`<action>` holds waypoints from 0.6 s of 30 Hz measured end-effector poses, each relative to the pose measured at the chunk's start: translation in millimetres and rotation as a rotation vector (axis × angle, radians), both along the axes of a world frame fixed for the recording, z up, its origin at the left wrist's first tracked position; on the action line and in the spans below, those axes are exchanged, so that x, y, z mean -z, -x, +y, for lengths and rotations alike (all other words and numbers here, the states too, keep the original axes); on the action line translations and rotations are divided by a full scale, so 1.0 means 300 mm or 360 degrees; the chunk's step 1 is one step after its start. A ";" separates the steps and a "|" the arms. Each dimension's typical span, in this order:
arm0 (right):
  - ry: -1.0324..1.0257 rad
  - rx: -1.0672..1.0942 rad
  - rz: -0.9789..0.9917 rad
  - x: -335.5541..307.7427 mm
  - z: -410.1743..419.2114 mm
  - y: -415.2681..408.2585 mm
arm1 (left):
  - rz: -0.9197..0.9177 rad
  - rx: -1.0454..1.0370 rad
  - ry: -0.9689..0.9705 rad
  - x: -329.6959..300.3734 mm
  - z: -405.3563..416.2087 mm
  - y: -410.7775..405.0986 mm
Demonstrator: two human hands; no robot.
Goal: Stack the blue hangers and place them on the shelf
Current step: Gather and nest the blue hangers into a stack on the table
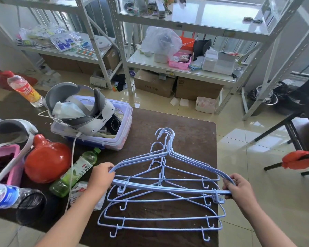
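A bundle of several pale blue wire hangers [169, 188] is held flat just above the dark brown table [191, 132], hooks pointing away from me. My left hand [101, 176] grips the bundle's left shoulder end. My right hand [239, 188] grips its right end. Several more loose blue hangers [161, 222] lie spread on the table beneath and nearer to me, overlapping each other. A white metal shelf unit [184, 67] stands on the floor beyond the table.
Left of the hangers lie a green tea bottle [75, 173], a red jug [48, 161], a clear bin [118, 138] holding a white headset [82, 107], and a water bottle [7, 195]. The shelf holds a pink basket [179, 64], bags and boxes. Cardboard boxes [153, 84] sit underneath.
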State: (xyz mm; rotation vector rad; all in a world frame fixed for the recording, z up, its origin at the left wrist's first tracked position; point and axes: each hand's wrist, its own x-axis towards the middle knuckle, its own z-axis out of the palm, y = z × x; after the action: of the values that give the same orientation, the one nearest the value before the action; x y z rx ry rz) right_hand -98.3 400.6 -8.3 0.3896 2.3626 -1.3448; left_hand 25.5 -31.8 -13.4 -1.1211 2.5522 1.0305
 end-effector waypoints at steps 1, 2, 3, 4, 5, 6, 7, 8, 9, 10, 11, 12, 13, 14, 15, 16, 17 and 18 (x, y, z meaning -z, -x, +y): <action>-0.0017 0.0005 0.0000 0.006 -0.002 -0.007 | -0.0017 0.0007 0.0019 0.005 -0.002 -0.001; -0.0041 0.0011 0.0007 0.013 -0.006 -0.015 | -0.0022 0.0015 0.0047 0.009 -0.003 -0.002; -0.0094 0.0009 0.0024 0.022 -0.009 -0.024 | -0.0021 0.0026 0.0089 0.012 -0.003 -0.002; -0.0183 -0.0003 0.0046 0.031 -0.013 -0.035 | -0.0014 0.0041 0.0145 0.016 -0.002 -0.003; -0.0290 -0.0019 0.0059 0.041 -0.017 -0.048 | -0.0003 0.0056 0.0203 0.018 0.000 -0.005; -0.0391 -0.0040 0.0058 0.050 -0.022 -0.063 | 0.0017 0.0064 0.0243 0.021 0.003 -0.007; -0.0478 -0.0074 0.0053 0.058 -0.027 -0.074 | 0.0052 0.0059 0.0263 0.022 0.007 -0.009; -0.0544 -0.0114 0.0055 0.065 -0.032 -0.083 | 0.0096 0.0050 0.0271 0.022 0.011 -0.011; -0.0585 -0.0137 0.0065 0.070 -0.035 -0.084 | 0.0134 0.0043 0.0273 0.023 0.016 -0.011; -0.0608 -0.0142 0.0077 0.073 -0.037 -0.081 | 0.0166 0.0039 0.0268 0.023 0.021 -0.011; -0.0619 -0.0135 0.0088 0.076 -0.038 -0.076 | 0.0188 0.0037 0.0261 0.025 0.024 -0.013; -0.0627 -0.0127 0.0099 0.078 -0.039 -0.070 | 0.0200 0.0038 0.0267 0.028 0.026 -0.013; -0.0635 -0.0118 0.0114 0.082 -0.039 -0.063 | 0.0200 0.0052 0.0290 0.031 0.027 -0.013; -0.0643 -0.0109 0.0125 0.089 -0.037 -0.058 | 0.0187 0.0084 0.0330 0.037 0.030 -0.013; -0.0650 -0.0106 0.0129 0.095 -0.037 -0.049 | 0.0171 0.0119 0.0378 0.041 0.035 -0.014; -0.0663 -0.0108 0.0135 0.098 -0.040 -0.034 | 0.0159 0.0144 0.0421 0.044 0.040 -0.013; -0.0681 -0.0113 0.0149 0.100 -0.045 -0.014 | 0.0150 0.0161 0.0460 0.046 0.046 -0.010; -0.0714 -0.0133 0.0175 0.101 -0.050 0.008 | 0.0138 0.0166 0.0492 0.052 0.048 -0.005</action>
State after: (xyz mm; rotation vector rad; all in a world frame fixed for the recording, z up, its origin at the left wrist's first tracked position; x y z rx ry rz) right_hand -100.9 385.6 -38.5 0.3416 2.7351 -0.8090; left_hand 27.0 -17.5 -28.9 -1.0140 2.8778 0.6906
